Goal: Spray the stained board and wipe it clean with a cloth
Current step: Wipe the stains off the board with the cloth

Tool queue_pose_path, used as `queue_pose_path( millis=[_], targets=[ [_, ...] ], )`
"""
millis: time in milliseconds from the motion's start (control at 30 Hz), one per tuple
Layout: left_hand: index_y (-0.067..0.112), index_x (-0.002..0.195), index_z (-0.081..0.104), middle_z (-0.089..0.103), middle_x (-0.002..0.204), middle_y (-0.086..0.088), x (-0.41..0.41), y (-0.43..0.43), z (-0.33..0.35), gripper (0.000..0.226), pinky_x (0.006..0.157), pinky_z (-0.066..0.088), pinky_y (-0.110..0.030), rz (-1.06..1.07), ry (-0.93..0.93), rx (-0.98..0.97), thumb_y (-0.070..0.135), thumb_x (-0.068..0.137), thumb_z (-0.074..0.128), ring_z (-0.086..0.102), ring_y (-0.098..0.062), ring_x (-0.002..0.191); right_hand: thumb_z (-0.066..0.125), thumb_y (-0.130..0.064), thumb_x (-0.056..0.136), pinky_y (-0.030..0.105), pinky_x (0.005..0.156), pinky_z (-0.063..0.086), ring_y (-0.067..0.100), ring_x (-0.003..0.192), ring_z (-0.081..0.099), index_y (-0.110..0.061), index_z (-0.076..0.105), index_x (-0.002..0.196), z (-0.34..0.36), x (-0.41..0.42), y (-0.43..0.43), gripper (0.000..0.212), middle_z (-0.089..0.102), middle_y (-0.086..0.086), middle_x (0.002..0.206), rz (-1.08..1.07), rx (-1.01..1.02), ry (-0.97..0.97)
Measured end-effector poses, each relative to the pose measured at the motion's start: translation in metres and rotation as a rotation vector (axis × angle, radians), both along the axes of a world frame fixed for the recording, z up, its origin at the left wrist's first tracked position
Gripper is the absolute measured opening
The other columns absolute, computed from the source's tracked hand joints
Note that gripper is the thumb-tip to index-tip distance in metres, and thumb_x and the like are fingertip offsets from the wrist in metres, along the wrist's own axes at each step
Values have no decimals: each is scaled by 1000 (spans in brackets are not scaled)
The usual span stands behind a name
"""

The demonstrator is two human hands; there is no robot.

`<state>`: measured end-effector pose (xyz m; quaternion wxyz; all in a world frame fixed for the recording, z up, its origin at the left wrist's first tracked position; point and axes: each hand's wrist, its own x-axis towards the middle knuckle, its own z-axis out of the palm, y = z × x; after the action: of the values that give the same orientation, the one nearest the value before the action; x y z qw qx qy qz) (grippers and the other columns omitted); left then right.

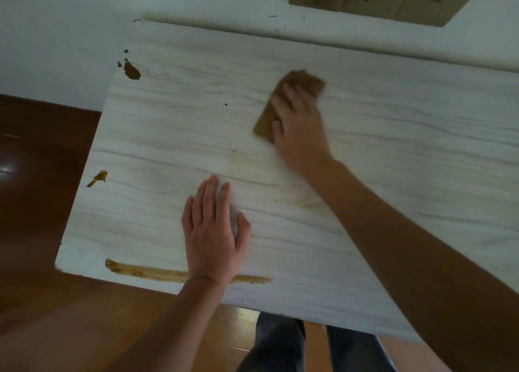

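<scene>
One broad pale board (393,147) fills the view, lying flat before you with its near edge by your legs. Its biggest mark is the long brown streak (146,272). The streak's long axis runs left to right along that near edge and passes under your left wrist.

Your left hand (213,231) lies flat on the board, fingers straight, holding nothing; it looks to be steadying the board. Your right hand (300,127) is out toward the far side, right of centre. Its fingers are laid flat over the brown cloth (303,82), pressing it to the surface. Blur hides whether the thumb hooks the cloth's edge.

From the cloth, every stain lies to your left:
- the streak, back toward you;
- the dark blob (132,71), by the far left corner;
- the small smear (98,177), at the left edge;
- a dot (226,104), left of the cloth.

A faint tan film (252,161) lies between your hands. Wiping looks well under way. To take the streak, bring the cloth back and run it along the streak's length, lifting your left wrist clear first.
</scene>
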<state>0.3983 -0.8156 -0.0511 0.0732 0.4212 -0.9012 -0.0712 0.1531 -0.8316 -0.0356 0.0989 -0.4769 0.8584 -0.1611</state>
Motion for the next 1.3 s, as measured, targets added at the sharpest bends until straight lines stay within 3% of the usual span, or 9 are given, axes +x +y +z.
queue_pose_path(
  millis=[133,233,400,600,733,867,933,1100,1300],
  targets=[
    [7,152,46,38,163,-15,-1,1,0,61,126,24,-51,1,2,-3,38,99,40,33,-32,152,44,-29,98,43,125,18,27,152,22,-17,43,150,2,53,64,54,32,6,162,282,12,-21],
    [7,153,44,36,164,-14,-1,1,0,62,126,24,-51,1,1,13,38,99,40,31,-31,153,42,-32,100,43,124,22,22,153,21,-20,41,152,4,44,134,53,30,2,163,345,74,-13],
    [8,153,43,35,165,-14,-1,0,-1,60,127,23,-50,-1,3,16,38,100,38,31,-32,154,41,-36,98,49,118,33,29,148,33,-20,44,151,6,-30,178,55,36,6,160,145,97,20],
    [8,152,43,36,164,-14,-1,1,0,60,126,24,-51,5,6,15,37,100,40,32,-32,153,38,-34,97,47,122,23,36,149,26,-14,45,149,1,-55,70,57,34,13,160,-153,69,39],
    [8,153,43,36,164,-14,-1,1,-1,61,126,24,-50,0,5,6,38,100,41,32,-32,153,45,-29,93,48,121,26,38,145,33,-11,52,143,-2,4,33,54,41,16,156,18,0,20],
    [9,153,43,35,165,-13,-1,1,0,62,127,23,-50,13,-4,22,40,99,39,29,-31,154,41,-32,97,47,123,22,28,151,25,-18,46,149,1,62,93,55,35,7,161,293,13,-54],
    [8,152,43,36,164,-14,-2,2,0,62,126,22,-50,17,4,26,39,99,39,29,-31,153,45,-32,100,45,124,22,22,153,20,-21,41,152,3,61,137,53,31,2,163,330,55,-57],
    [7,152,44,36,164,-14,-2,2,1,62,127,22,-49,11,13,18,38,99,38,29,-31,153,44,-36,97,46,119,31,28,149,31,-22,45,151,4,-15,190,55,35,4,161,63,76,-29],
    [8,152,43,35,165,-13,-2,1,0,61,127,22,-50,14,7,19,37,98,40,29,-31,154,41,-33,100,44,124,17,33,151,20,-17,40,152,2,-52,82,54,28,10,163,-240,67,0]
  ],
)
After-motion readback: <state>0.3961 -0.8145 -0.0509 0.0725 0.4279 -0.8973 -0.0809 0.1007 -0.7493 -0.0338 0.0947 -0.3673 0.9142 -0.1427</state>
